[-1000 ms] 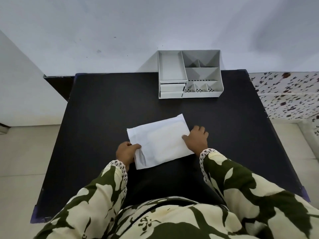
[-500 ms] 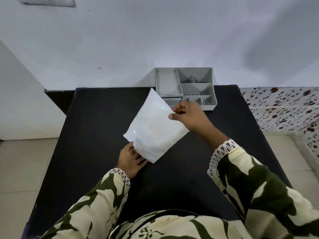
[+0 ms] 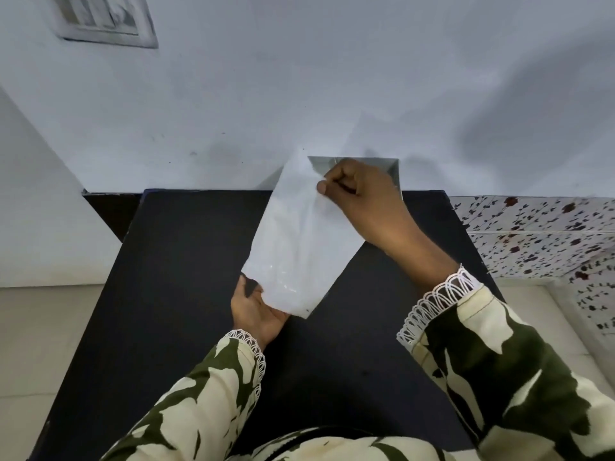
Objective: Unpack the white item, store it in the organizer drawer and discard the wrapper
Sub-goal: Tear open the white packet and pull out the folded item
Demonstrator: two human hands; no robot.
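Early going: black table (image 3: 186, 294) bare, grey organizer (image 3: 392, 168) at its far edge mostly hidden. White packet (image 3: 299, 247) lifted above table, unopened, nothing stored. Right hand (image 3: 362, 201) pinching top; left hand (image 3: 256, 311) gripping bottom corner.

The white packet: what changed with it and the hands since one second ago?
The white packet went from lying flat on the black table to being lifted and tilted upright. The right hand now pinches its top edge; the left hand supports its lower corner. The grey organizer stayed by the wall.
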